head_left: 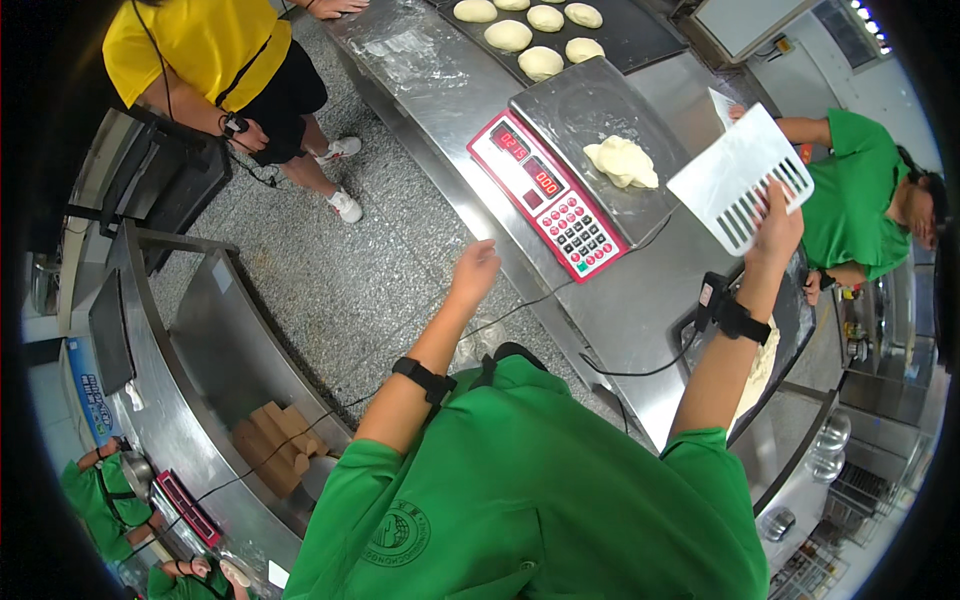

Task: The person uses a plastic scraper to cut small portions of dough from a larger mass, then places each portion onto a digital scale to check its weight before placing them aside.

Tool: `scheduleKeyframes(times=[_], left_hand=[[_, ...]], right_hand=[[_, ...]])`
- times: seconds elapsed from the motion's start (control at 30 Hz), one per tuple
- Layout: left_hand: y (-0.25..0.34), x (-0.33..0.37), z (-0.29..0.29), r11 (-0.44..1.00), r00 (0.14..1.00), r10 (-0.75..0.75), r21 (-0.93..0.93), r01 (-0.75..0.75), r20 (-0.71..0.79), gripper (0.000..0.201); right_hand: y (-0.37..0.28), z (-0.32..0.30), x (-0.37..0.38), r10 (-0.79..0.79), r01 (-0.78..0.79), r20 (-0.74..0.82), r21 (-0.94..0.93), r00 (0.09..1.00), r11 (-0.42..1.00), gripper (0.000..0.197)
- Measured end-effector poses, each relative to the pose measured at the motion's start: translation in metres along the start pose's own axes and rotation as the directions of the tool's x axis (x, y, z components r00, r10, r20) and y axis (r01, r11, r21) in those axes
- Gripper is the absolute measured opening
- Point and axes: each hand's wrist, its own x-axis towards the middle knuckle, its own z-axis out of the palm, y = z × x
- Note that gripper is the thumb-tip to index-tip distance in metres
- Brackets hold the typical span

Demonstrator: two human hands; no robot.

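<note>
A right hand (775,230) grips a white slotted scraper (722,172) beside a scale bearing dough.
The right hand's fingers are clamped on the slotted end of the scraper, which is raised to the right of the lump of dough (622,162), well apart from it. That lump, pale and uneven, sits on the platform (560,105) of the red-and-white scale (555,208), on the steel table (410,95). The left hand (477,270) is to the near left of the scale, by the table's edge, fingers loosely bent; I cannot tell whether their tips meet. At the far end, rounded dough pieces (508,36) rest on a dark tray (640,48); more dough (764,365) shows at near right, partly behind the right forearm.
</note>
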Motion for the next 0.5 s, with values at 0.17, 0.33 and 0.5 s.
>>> scheduleKeyframes(times=[0.17,0.33,0.5], left_hand=[[0.0,0.002,0.001,0.997,0.998,-0.057,-0.048,0.058,0.015,0.036],[0.007,0.002,-0.003,0.968,0.974,-0.203,-0.128,0.215,0.097,0.039],[0.015,-0.002,-0.008,0.935,0.954,-0.266,-0.202,0.29,0.139,0.044]], right_hand=[[0.01,-0.016,-0.019,0.037,-0.038,-0.033,-0.025,0.999,0.999,0.019],[0.015,-0.02,-0.035,0.074,-0.077,-0.032,-0.089,0.997,0.993,0.02],[0.011,-0.02,-0.052,0.087,-0.092,-0.051,-0.098,0.995,0.991,0.021]])
